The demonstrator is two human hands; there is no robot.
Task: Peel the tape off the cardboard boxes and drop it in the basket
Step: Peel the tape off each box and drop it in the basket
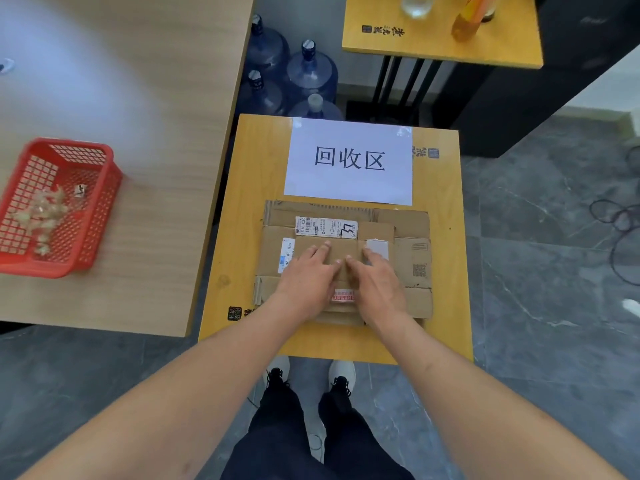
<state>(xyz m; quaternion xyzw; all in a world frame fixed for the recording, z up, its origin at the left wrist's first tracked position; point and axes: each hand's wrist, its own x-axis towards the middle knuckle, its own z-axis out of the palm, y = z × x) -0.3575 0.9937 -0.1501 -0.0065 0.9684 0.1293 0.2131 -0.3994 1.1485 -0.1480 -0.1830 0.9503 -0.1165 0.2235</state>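
Observation:
A stack of flattened cardboard boxes (408, 237) lies on a small yellow table (249, 188). White shipping labels (325, 227) and a red-and-white sticker (342, 295) are stuck on the cardboard. My left hand (308, 275) and my right hand (375, 280) lie side by side on the top box, fingers straight and pressing flat. A red plastic basket (100, 202) stands on the wooden table to the left, holding crumpled strips of tape (45, 213).
A white paper sign (349, 161) with three characters lies at the far end of the yellow table. Several blue water jugs (311, 69) stand behind it. A second yellow table (440, 32) holds bottles. Black cables (620, 223) lie on the grey floor at right.

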